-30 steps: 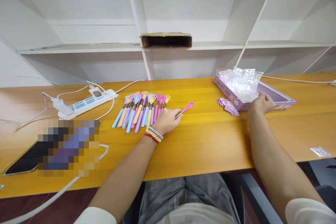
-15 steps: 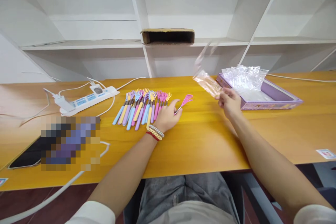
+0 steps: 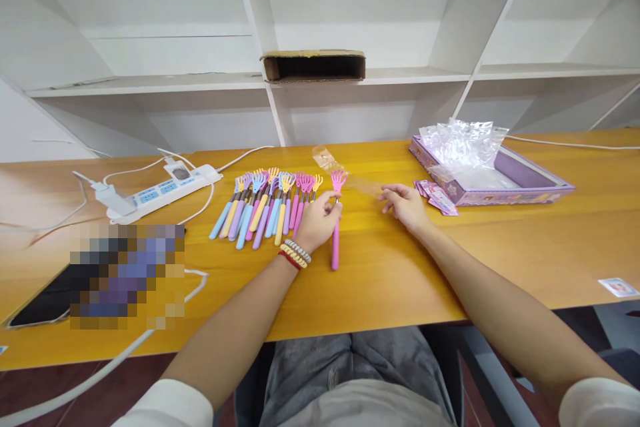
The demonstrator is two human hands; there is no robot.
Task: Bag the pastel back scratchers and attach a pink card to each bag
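Head view: the left hand (image 3: pixel 316 225) grips a pink claw-ended stick (image 3: pixel 335 248), claw pointing away. The right hand (image 3: pixel 407 209) pinches a clear bag (image 3: pixel 325 159), which reaches beyond the left hand. Other claw-ended sticks (image 3: pixel 259 216) lie mostly left of both hands, a purple box (image 3: pixel 527 197) to their right.

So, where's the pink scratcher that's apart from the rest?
In the head view, the pink scratcher is near the middle, held in the left hand, just right of the other scratchers.
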